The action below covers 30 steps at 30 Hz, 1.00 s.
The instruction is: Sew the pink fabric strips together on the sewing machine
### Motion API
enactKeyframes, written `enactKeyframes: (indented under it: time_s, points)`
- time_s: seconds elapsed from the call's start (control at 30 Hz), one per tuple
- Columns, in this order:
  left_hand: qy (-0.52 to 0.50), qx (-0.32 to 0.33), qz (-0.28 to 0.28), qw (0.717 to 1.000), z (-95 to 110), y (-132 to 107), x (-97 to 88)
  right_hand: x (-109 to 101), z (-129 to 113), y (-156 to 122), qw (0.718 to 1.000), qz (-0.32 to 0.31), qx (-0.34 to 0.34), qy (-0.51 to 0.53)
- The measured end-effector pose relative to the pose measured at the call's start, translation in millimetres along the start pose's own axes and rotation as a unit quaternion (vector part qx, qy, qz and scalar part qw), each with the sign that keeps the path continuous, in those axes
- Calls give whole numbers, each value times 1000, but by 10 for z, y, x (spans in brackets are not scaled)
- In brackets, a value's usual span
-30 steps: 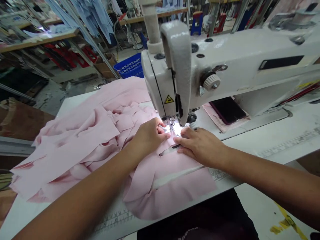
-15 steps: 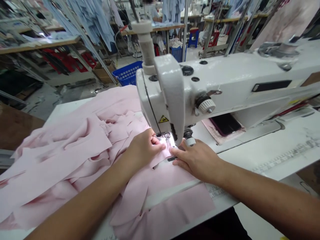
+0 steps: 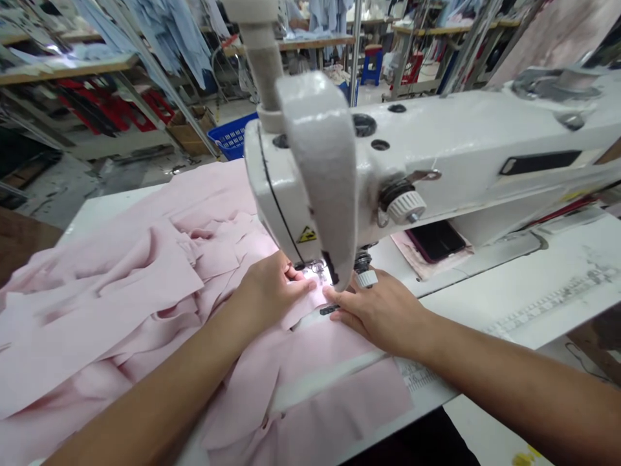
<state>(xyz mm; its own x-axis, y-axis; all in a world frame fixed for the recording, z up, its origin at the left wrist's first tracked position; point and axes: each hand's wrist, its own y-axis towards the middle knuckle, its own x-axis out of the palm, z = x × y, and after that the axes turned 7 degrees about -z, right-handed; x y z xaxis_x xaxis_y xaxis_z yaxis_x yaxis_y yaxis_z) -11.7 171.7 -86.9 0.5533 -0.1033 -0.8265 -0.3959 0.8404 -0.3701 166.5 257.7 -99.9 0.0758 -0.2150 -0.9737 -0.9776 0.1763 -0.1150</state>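
A white industrial sewing machine (image 3: 460, 149) stands over the table, its lit presser foot (image 3: 315, 273) pressing on pale pink fabric (image 3: 315, 395). My left hand (image 3: 269, 296) is curled on the cloth just left of the foot, with its fingertips gripping a fold. My right hand (image 3: 378, 312) holds the cloth flat from the right, its fingers reaching towards the foot. Between them lies a short dark slit or strip (image 3: 330, 309). A pale strip (image 3: 325, 382) crosses the cloth below. A large heap of pink fabric (image 3: 97, 285) spreads to the left.
A phone (image 3: 435, 241) lies on a pink cloth behind the machine arm. A ruler scale (image 3: 548, 304) runs along the white table (image 3: 509, 291). Beyond stand a blue basket (image 3: 231, 137), shelves, hanging light blue garments (image 3: 169, 39), and a co-worker's arm (image 3: 298, 22).
My view has moved closer and shifted, so the machine looks larger and sits further left. Both hands stay at the presser foot, and the cloth shows little movement.
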Motion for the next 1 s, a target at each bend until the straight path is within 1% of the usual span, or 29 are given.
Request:
enactKeyframes:
  time_s: [0.07,0.17,0.23,0.3,0.33,0.4,0.47,0.53,0.63,0.77,0.83,0.9,1.0]
  points:
    - [-3,10,1,1000,2,-4,-3,4,0,-4,1000,2,1,-3]
    - [-18,-2,4,1000,-19,1,5,16,0,-15,1000,13,2,-1]
    - [-10,16,24,1000,-44,-22,19,27,1,-24,1000,23,3,2]
    - [28,76,72,994,-64,-91,39,35,0,-32,1000,29,1,6]
    - [54,123,97,986,-68,-142,52,37,0,-35,999,32,0,8]
    - [110,231,131,958,-64,-258,84,40,0,-39,999,35,-3,16]
    - [162,323,135,922,-53,-356,123,42,0,-40,999,41,-3,23]
    - [211,371,135,894,-49,-404,163,47,1,-43,999,47,-2,27]
    - [257,389,159,870,-67,-389,207,62,6,-49,998,54,-6,27]
    - [275,404,185,852,-98,-341,222,85,23,-68,997,65,-19,33]
    - [274,406,193,850,-102,-339,218,99,34,-87,995,90,-33,35]
    - [272,406,187,852,-104,-346,212,116,45,-111,990,124,-52,34]
    - [284,424,175,842,-115,-350,202,140,54,-142,984,158,-77,26]
